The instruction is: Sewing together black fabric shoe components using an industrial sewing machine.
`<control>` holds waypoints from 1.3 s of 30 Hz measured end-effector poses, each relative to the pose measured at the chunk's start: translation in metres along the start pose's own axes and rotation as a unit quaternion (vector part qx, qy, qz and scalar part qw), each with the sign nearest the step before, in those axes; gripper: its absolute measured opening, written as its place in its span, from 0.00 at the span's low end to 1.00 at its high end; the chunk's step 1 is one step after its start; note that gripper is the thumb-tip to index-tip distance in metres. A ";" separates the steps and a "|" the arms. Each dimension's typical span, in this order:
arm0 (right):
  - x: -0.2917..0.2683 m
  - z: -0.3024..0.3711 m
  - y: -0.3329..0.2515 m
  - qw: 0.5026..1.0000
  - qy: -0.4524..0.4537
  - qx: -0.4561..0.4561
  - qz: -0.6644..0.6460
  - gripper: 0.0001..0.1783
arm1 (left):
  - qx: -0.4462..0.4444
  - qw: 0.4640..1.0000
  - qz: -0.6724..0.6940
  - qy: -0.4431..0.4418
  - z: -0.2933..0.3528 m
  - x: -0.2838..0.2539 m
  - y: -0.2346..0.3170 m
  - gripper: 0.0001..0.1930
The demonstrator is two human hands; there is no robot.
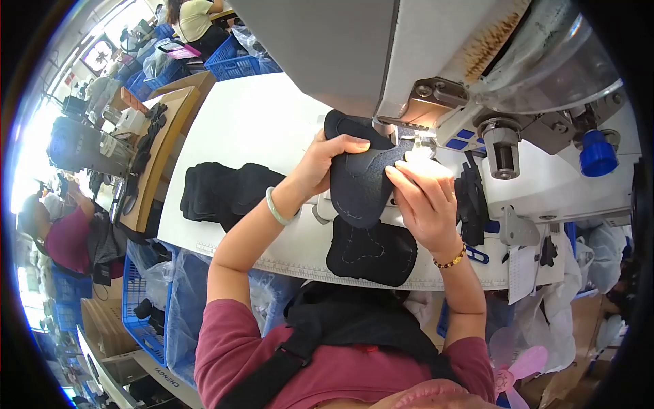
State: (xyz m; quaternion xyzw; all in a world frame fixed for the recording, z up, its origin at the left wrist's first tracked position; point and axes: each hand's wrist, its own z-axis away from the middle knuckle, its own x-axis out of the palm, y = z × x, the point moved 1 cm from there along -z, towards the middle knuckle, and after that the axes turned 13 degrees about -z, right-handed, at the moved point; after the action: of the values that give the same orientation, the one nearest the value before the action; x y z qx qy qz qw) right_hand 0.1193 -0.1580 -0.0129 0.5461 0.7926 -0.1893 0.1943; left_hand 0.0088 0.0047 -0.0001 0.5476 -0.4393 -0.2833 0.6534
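Note:
A black fabric piece (357, 184) with rounded lobes and a line of light stitching lies under the needle area of a sewing machine (402, 112). My left hand (317, 163) grips its left edge, thumb on top and fingers beneath. At the right edge, my right hand (430, 204) pinches the same piece, fingertips close to the lit presser foot (409, 140). Another black fabric piece (371, 252), marked with a dashed outline, rests at the table's front edge below my hands. To the left of my left forearm sits a stack of black fabric pieces (221, 191).
The white table (238, 123) has a ruler along its front edge. Black strips (471, 198) lie right of my right hand. A blue thread knob (598, 153) hangs at the machine's right. Blue crates (143, 307) and two other people (68, 232) are at the left and back.

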 end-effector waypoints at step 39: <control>-0.031 0.011 0.043 0.992 0.014 -0.069 -0.105 0.20 | 0.245 0.945 -0.159 0.147 0.035 0.063 -0.034 0.07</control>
State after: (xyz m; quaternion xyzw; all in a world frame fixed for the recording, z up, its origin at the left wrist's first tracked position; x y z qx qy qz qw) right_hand 0.1707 -0.1742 -0.0097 0.4478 0.8593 -0.1458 0.1994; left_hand 0.0101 -0.0738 -0.0154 0.7888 -0.3016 -0.1840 0.5030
